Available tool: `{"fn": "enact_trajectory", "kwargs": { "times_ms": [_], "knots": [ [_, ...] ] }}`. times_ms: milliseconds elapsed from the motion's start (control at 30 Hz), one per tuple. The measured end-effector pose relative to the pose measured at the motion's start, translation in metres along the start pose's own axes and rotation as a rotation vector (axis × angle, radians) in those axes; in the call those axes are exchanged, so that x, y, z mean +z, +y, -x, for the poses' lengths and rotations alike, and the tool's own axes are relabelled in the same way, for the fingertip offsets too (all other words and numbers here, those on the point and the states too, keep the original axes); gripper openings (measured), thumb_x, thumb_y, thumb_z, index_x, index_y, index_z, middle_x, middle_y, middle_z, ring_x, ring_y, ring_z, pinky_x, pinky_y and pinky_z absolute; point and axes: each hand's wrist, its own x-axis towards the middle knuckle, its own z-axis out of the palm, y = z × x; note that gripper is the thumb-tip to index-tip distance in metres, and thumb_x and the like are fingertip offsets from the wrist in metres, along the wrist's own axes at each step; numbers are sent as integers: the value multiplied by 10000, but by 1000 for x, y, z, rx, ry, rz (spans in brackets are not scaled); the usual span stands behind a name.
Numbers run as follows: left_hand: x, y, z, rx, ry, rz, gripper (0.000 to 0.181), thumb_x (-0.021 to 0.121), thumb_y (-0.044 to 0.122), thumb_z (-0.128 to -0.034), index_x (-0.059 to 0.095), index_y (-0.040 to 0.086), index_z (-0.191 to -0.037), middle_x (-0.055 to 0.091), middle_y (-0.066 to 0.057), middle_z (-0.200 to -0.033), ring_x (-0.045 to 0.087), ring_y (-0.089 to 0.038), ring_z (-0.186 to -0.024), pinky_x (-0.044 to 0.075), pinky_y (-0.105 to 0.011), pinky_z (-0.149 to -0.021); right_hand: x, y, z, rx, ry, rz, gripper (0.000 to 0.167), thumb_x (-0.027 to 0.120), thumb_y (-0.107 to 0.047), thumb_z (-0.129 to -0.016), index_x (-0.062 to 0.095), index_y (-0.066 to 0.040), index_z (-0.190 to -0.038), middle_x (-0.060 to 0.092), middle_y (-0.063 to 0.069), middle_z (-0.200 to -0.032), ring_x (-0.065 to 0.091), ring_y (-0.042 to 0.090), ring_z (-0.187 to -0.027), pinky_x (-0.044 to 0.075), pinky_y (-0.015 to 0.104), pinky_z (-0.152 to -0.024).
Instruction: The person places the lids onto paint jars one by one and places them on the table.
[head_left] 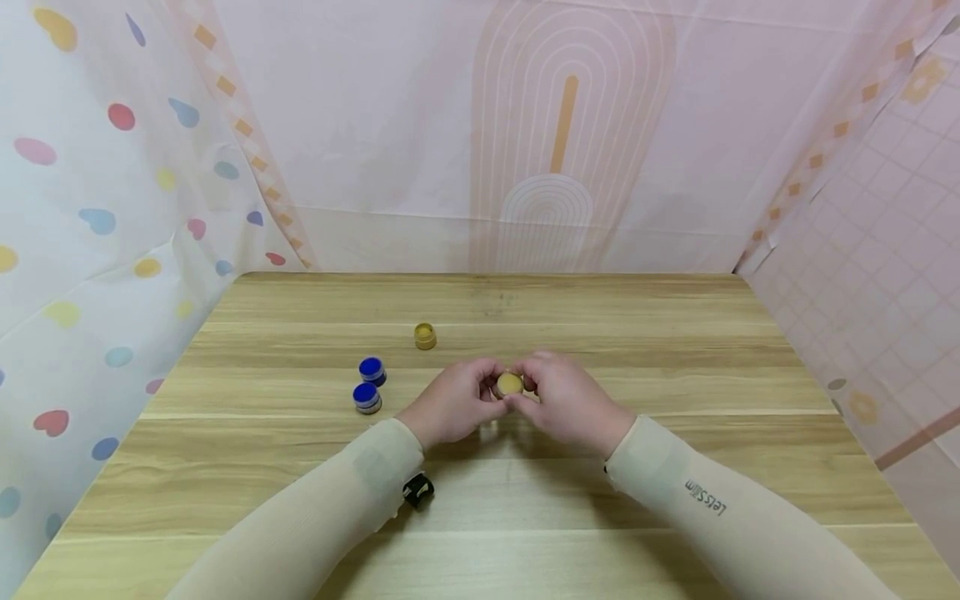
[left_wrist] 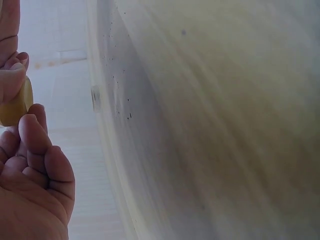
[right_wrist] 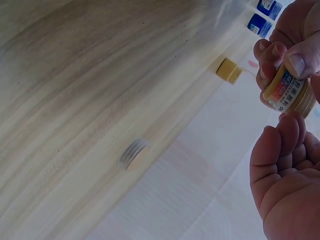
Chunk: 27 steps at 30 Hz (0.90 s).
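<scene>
A small round jar with a yellow top is held between both hands over the middle of the table; its printed label shows in the right wrist view. The left hand grips it from the left, its thumb lying across the side of the jar in the right wrist view. From the right, the fingers and thumb of the right hand pinch it. The left wrist view catches just part of the yellow jar between the fingertips.
Two blue-lidded jars stand close together left of the hands. Behind them is a yellow jar. A pale, ridged round object sits near the table edge in the right wrist view. Patterned cloth hangs around the wooden table.
</scene>
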Motion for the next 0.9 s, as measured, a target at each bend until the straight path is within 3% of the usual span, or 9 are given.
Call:
{"fn": "enact_trajectory", "kwargs": {
  "times_ms": [300,600,900],
  "knots": [
    [1,0,-1,5,14,-27,166,792,214,-931,679,157,-1039,641,36,-854,584,-119,-774,505,-266,-702,1,0,-1,34,-5,-5,175,796,-214,-947,718,-71,-1010,581,-8,-818,486,113,-764,433,247,-668],
    [-5,-1,2,-28,34,4,193,806,277,-944,705,179,-1076,676,42,-914,615,-131,-846,535,-302,-777,-7,2,-2,130,-68,-60,487,778,-278,-970,659,11,-1344,623,20,-954,542,146,-813,494,285,-751],
    [-21,-11,3,-85,37,17,246,797,307,-950,709,214,-1160,666,22,-971,596,-169,-879,510,-325,-731,-16,12,2,178,-60,-42,513,733,-289,-998,625,2,-1406,654,45,-1022,582,168,-861,525,330,-797]
  ]
}}
